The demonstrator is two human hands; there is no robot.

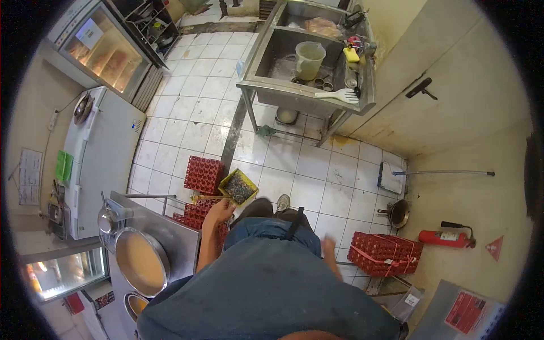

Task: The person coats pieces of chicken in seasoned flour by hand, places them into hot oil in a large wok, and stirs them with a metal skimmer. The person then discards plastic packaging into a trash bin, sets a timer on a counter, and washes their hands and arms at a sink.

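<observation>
Gripping yellow pan point(239, 188) of dark bits near its lower edge, left hand point(219, 211) closed; pan over floor point(309, 164), beyond steel table's point(186, 241) far right corner. Near-square, long axis unclear; far corner toward sink point(258, 86). Red egg trays point(203, 174) crowd pan's left. Right hand point(328, 246) blurred, cannot tell grip.

Over there a plastic jug point(310, 59) is standing in the sink point(300, 97), a white utensil point(339, 96) is lying on the rim, and a red extinguisher point(443, 238) is showing against the wall point(464, 198).
</observation>
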